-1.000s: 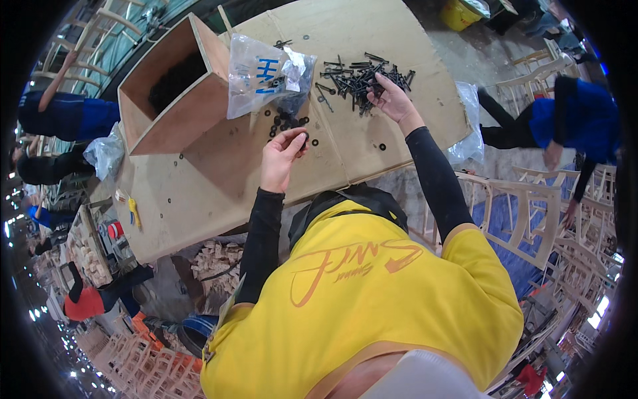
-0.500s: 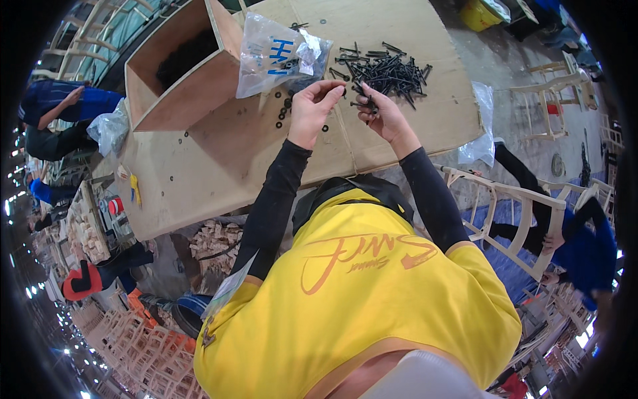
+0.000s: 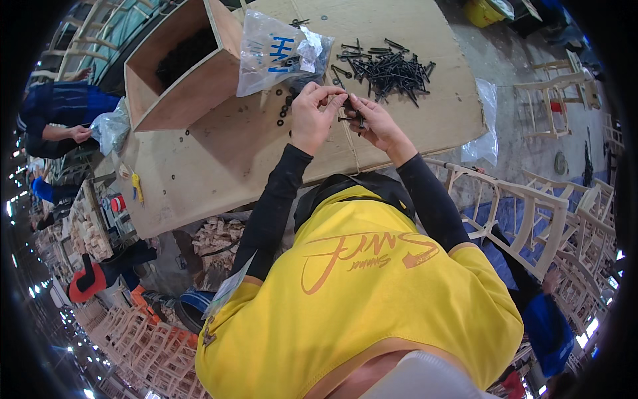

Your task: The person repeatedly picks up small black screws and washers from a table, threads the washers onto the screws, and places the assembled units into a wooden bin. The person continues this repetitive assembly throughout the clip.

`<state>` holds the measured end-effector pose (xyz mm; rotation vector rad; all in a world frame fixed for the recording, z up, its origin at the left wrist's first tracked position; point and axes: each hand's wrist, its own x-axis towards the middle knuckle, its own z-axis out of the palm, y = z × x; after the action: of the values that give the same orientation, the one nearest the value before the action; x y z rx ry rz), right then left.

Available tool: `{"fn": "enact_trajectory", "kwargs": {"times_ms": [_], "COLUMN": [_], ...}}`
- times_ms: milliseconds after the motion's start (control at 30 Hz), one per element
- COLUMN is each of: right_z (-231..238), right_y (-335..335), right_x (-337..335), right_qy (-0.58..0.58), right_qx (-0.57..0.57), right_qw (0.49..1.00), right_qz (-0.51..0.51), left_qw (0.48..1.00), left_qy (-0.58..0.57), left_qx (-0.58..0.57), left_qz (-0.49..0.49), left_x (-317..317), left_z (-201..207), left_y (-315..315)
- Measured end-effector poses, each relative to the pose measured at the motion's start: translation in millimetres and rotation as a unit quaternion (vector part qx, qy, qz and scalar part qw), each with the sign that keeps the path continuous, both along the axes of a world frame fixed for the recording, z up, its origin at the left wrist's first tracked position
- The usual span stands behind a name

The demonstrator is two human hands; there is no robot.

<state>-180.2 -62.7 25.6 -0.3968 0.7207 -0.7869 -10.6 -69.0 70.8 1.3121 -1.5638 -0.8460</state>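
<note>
My left hand (image 3: pixel 314 118) is closed in a pinch, its fingertips on a small dark piece that looks like a black washer, mostly hidden by the fingers. Meeting it at the fingertips, my right hand (image 3: pixel 379 125) is closed around a few black bolts (image 3: pixel 352 120), whose shanks stick out below the fingers. Just beyond the right hand lies a loose pile of black bolts (image 3: pixel 397 74). Several black washers (image 3: pixel 281 114) are scattered on the board-topped table (image 3: pixel 199 189), left of my left hand. A clear plastic bag (image 3: pixel 262 56) with blue print rests behind them.
An open wooden box (image 3: pixel 176 103) with dark contents stands at the table's left. Yellow-handled tool (image 3: pixel 137 187) lies near the left edge. Plastic sheeting (image 3: pixel 484 126) hangs at the right edge. Wooden chair frames (image 3: pixel 512 199) stand right; a person in blue (image 3: pixel 66 110) is at left.
My hands have come together, the left fingertips now meeting the right ones at the bolts. At right, the person in blue has moved lower in the picture.
</note>
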Motion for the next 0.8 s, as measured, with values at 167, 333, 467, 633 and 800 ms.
{"fn": "enact_trajectory", "kwargs": {"times_ms": [167,333,467,633,800], "right_z": [-11.8,-10.1,-5.7,-16.9,-17.8], "right_y": [1.8,2.1,-0.3,0.6,5.2], "right_x": [-0.1,4.5,7.8,5.1,15.8], "right_qy": [-0.018,-0.008,-0.032,-0.065,-0.074], "right_qx": [0.014,0.05,0.073,0.124,0.122], "right_qw": [0.999,0.999,0.997,0.99,0.989], "right_qz": [0.04,0.007,-0.001,-0.03,-0.028], "left_qw": [0.998,0.928,0.929,0.922,0.922], "left_qy": [-0.011,-0.167,-0.077,-0.095,0.031], "left_qx": [-0.028,-0.216,-0.146,-0.154,-0.165], "left_qz": [0.047,0.252,0.331,0.341,0.348], "left_x": [36.6,115.0,181.7,212.0,259.6], "left_z": [32.6,92.9,115.4,123.7,118.2], "left_y": [-27.2,-82.5,-110.0,-109.6,-129.0]}}
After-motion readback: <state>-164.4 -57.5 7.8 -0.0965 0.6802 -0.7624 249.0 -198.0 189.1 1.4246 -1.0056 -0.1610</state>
